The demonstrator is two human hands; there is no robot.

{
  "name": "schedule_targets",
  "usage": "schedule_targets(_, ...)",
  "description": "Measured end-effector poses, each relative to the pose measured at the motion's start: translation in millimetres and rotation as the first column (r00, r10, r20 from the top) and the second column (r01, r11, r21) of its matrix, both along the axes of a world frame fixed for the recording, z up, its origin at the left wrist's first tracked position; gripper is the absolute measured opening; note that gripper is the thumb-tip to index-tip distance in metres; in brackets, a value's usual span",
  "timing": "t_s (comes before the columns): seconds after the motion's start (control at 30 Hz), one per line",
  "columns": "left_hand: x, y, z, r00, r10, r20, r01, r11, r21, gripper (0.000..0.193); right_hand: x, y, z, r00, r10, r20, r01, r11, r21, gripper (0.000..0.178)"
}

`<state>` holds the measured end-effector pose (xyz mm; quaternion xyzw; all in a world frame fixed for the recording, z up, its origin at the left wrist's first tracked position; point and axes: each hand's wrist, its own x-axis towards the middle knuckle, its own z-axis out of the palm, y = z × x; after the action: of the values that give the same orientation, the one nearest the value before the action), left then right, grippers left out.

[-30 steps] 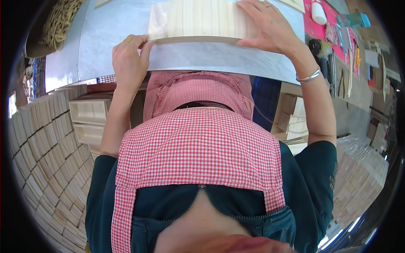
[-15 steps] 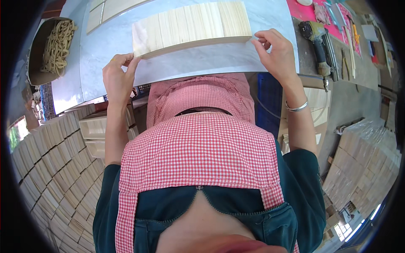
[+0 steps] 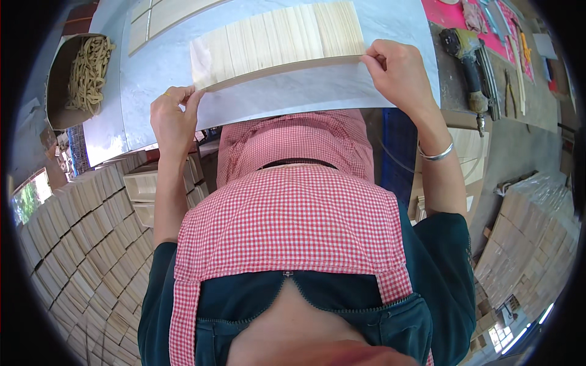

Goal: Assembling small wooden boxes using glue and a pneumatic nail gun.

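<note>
A long pale wooden panel (image 3: 278,41) with upright grain stripes lies on the grey-white marbled tabletop (image 3: 281,91), its narrow near edge facing me. My left hand (image 3: 175,116) is closed at the panel's near left corner, thumb and forefinger pinched together there. At the near right corner, my right hand (image 3: 400,73) has its fingers curled in and the thumb against the panel's end. Whether something thin is also between the fingers of either hand is too small to make out.
An open box of tan rubber bands (image 3: 91,73) stands at the left. More wooden panels (image 3: 177,15) lie at the back left. On the right bench rest an air nailer (image 3: 467,67) and pliers (image 3: 510,91). Stacked wooden pieces (image 3: 91,244) fill the lower left; a wrapped stack (image 3: 531,226) is at right.
My right hand has curled its fingers tighter and come against the panel's right end. The left hand remains at the left corner. The whole view has shifted slightly.
</note>
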<state>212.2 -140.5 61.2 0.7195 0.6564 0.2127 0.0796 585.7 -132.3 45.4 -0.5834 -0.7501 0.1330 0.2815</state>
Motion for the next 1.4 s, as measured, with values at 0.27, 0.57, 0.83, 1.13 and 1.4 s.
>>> schedule_targets(0.27,-8.1,-1.9,-6.8,0.998,-0.021,-0.061,0.022,1.000,0.012,0.022,3.4,-1.2,-3.7,0.999,0.035,-0.031,-0.034,0.999,0.024,0.007)
schedule_targets(0.57,4.8,22.1,52.8,0.896,-0.159,-0.414,0.082,0.977,-0.198,0.041,93.5,-13.7,-4.7,0.948,-0.296,0.119,0.272,0.945,0.182,0.035)
schedule_targets(0.83,136.0,66.6,44.3,0.778,-0.607,-0.162,0.606,0.793,-0.064,0.057,199.4,-10.6,-32.3,0.686,-0.477,0.549,0.485,0.862,0.143,0.056)
schedule_targets(1.13,156.7,85.8,-5.3,0.779,-0.627,0.020,0.626,0.776,-0.070,0.047,205.7,17.2,-10.1,0.741,-0.468,0.481,0.600,0.784,-0.162,0.047)
schedule_targets(1.4,153.5,90.8,-16.2,0.764,-0.643,0.063,0.642,0.766,0.024,0.045,130.5,-7.2,89.1,0.801,-0.527,0.285,0.598,0.729,-0.333,0.027)
